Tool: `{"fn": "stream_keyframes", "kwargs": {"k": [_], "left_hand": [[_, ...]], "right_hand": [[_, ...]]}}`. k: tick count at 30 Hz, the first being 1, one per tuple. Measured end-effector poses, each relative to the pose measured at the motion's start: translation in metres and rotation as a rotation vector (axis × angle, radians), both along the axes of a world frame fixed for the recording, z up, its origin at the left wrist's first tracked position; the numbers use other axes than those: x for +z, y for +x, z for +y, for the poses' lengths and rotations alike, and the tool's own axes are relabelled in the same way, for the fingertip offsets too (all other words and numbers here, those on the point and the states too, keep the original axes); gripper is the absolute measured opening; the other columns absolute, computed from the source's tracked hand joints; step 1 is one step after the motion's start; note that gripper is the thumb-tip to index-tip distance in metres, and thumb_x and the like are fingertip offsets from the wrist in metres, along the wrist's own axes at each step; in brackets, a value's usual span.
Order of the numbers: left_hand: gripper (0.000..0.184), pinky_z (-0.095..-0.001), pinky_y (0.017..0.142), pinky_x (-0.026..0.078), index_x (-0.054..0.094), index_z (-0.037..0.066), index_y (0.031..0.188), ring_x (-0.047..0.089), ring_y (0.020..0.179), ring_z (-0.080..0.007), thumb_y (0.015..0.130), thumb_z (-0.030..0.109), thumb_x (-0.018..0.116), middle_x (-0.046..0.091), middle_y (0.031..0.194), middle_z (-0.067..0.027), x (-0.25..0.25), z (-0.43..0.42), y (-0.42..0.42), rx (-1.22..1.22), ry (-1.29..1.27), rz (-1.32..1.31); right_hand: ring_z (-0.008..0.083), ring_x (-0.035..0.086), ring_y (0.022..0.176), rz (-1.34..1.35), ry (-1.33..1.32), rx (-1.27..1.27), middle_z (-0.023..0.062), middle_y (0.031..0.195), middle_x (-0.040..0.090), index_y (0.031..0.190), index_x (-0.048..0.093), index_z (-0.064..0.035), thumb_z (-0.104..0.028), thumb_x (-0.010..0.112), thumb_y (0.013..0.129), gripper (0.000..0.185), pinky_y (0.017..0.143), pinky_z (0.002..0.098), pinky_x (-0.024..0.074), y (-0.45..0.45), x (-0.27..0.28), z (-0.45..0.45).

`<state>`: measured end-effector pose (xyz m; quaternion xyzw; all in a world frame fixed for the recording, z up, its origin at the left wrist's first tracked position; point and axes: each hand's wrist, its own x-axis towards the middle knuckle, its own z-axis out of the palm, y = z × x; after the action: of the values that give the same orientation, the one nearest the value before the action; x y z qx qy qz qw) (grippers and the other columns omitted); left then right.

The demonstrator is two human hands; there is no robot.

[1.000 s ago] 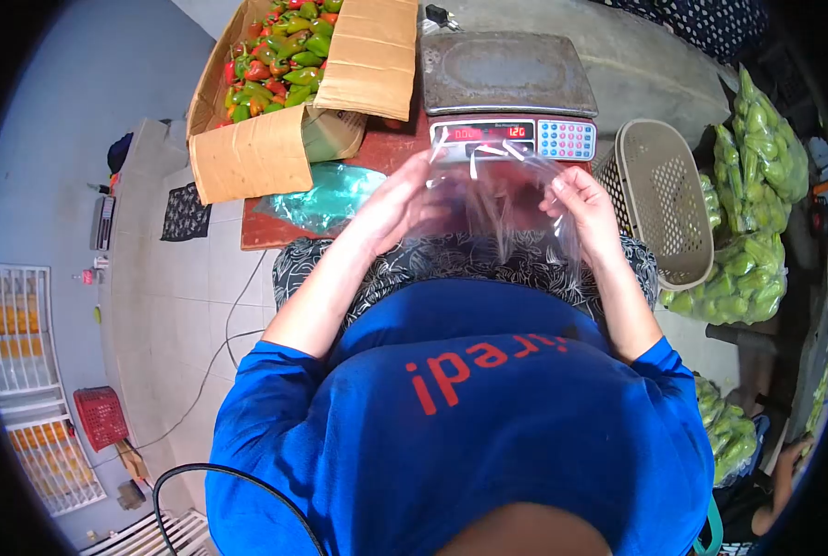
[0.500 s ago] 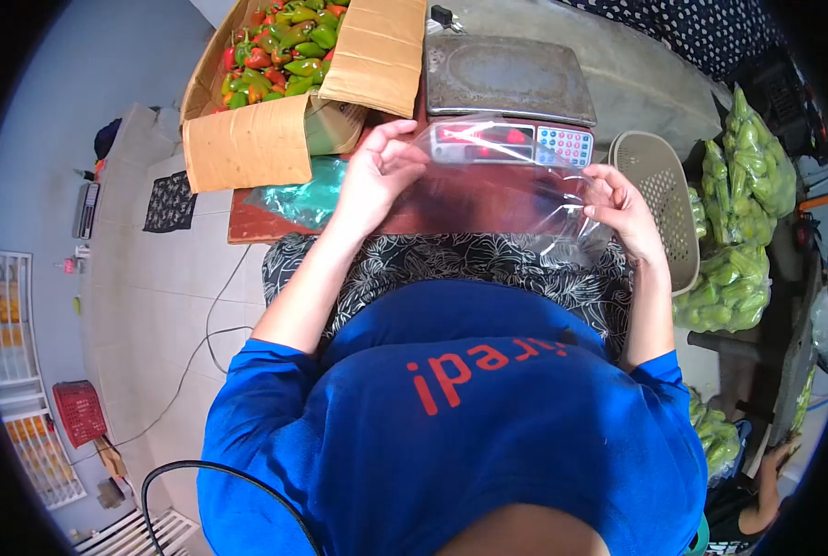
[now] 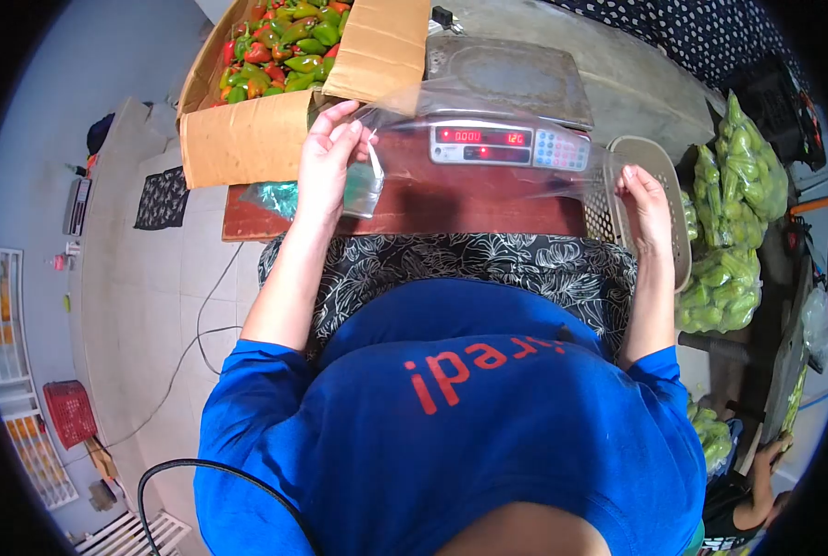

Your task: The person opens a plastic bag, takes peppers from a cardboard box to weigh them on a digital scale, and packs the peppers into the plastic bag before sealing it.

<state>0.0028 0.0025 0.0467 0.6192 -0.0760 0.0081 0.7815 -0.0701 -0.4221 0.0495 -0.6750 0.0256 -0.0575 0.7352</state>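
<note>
A clear plastic bag [image 3: 404,109] is stretched between my two hands, in front of the digital scale [image 3: 483,144]. My left hand [image 3: 332,148] pinches one end of it near the cardboard box. At the other end, my right hand [image 3: 644,206] grips it beside the beige plastic basket [image 3: 678,222]. The scale's lit red digits and keypad show through the film, and its metal weighing plate [image 3: 511,79] lies behind.
The open cardboard box [image 3: 247,141] holds many red and green peppers [image 3: 289,46]. Teal plastic [image 3: 273,197] lies on the red-brown board [image 3: 479,211]. Bags of green vegetables [image 3: 752,167] stand at right. Another person's arm [image 3: 764,486] shows at lower right.
My hands have moved apart, the left one leftward and the right one slightly right, pulling the bag wider. The scale's display shows more clearly now.
</note>
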Motion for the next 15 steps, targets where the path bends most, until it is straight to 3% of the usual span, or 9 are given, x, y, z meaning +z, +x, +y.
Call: {"fn": "stream_keyframes", "kwargs": {"k": [6, 9, 13, 15], "left_hand": [[0.04, -0.0229, 0.073, 0.046, 0.045, 0.003, 0.126, 0.058, 0.078, -0.0086, 0.089, 0.01, 0.06, 0.064, 0.088, -0.0043, 0.002, -0.003, -0.001, 0.02, -0.022, -0.017], [0.046, -0.0253, 0.083, 0.045, 0.043, 0.003, 0.128, 0.057, 0.093, -0.0112, 0.087, 0.009, 0.062, 0.061, 0.106, -0.007, 0.006, -0.004, -0.004, 0.036, -0.017, -0.026], [0.052, -0.031, 0.098, 0.038, 0.041, 0.003, 0.13, 0.049, 0.113, -0.0175, 0.083, 0.007, 0.064, 0.049, 0.125, -0.0101, 0.015, -0.008, -0.007, 0.159, 0.054, -0.107], [0.053, -0.0341, 0.102, 0.035, 0.042, 0.003, 0.128, 0.045, 0.118, -0.0208, 0.081, 0.006, 0.064, 0.046, 0.127, -0.0112, 0.017, -0.013, -0.012, 0.312, 0.35, -0.376]], "right_hand": [[0.0057, 0.047, 0.071, -0.023, 0.053, -0.04, -0.0027, 0.078, 0.056, 0.085, 0.062, -0.0045, -0.015, 0.062, 0.089, 0.011, 0.07, 0.021, 0.0373, -0.004, 0.004, 0.027], [0.0045, 0.045, 0.071, -0.088, 0.009, 0.051, -0.004, 0.076, 0.054, 0.08, 0.06, -0.0059, -0.017, 0.063, 0.088, 0.014, 0.069, 0.0198, 0.0358, -0.005, -0.003, 0.023], [0.0045, 0.046, 0.071, -0.068, 0.055, -0.027, -0.0046, 0.075, 0.054, 0.078, 0.059, -0.0068, -0.017, 0.063, 0.088, 0.016, 0.069, 0.0204, 0.0363, -0.009, -0.007, 0.025], [0.0043, 0.048, 0.072, -0.05, 0.05, -0.009, -0.0044, 0.076, 0.056, 0.079, 0.061, -0.0062, -0.016, 0.064, 0.088, 0.014, 0.071, 0.0206, 0.0379, -0.011, -0.008, 0.03]]}}
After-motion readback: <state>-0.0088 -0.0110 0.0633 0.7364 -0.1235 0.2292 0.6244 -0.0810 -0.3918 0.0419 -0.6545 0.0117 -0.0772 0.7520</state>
